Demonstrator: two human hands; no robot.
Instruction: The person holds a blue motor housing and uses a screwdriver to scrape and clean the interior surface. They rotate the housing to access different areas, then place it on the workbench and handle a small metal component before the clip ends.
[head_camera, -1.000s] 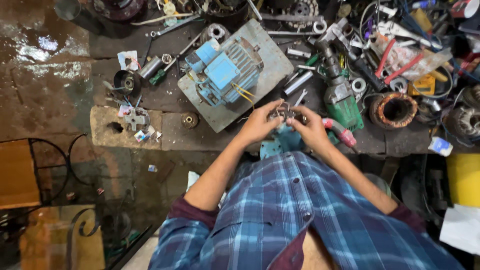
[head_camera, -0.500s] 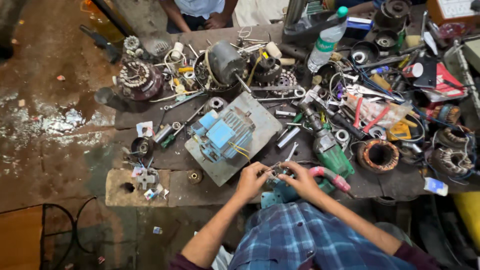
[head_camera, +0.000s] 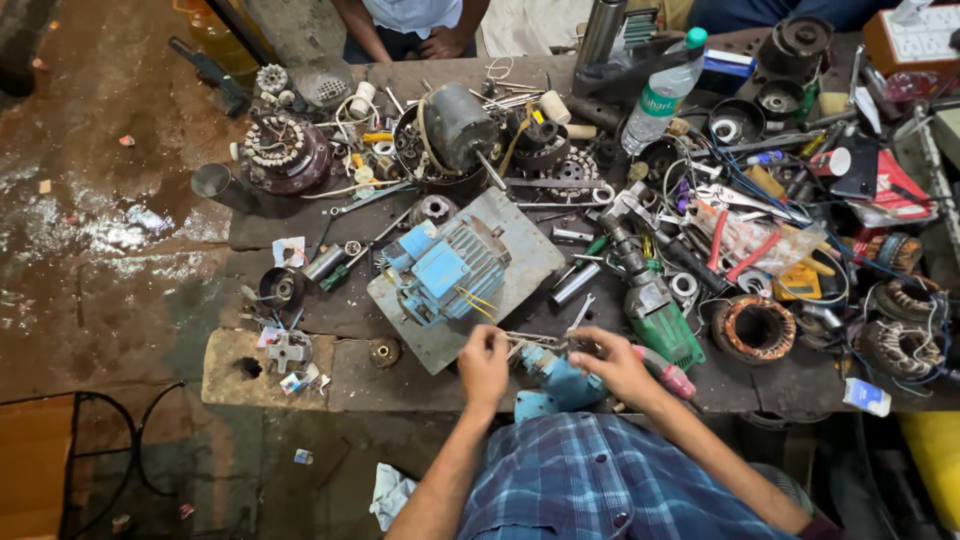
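Observation:
My left hand (head_camera: 485, 362) and my right hand (head_camera: 612, 362) are at the bench's near edge, both pinching a small metal part (head_camera: 545, 344) between them. Just under it sits a light blue vise (head_camera: 552, 388); whether the part rests in the vise is hidden by my fingers. A blue electric motor (head_camera: 445, 268) with yellow wires lies on a grey metal plate (head_camera: 525, 248) just beyond my left hand. My forearms and blue checked shirt fill the bottom of the view.
A green angle grinder (head_camera: 662, 325) lies right of my right hand, then a copper-wound stator (head_camera: 752, 328). Motor parts, tools, wires and a plastic bottle (head_camera: 660, 90) crowd the bench. Another person (head_camera: 415, 22) stands at the far side. Wet floor (head_camera: 90, 230) lies left.
The view has swung up to take in the far side of the bench. My hands stay together at the near edge on the small part, now slightly further apart.

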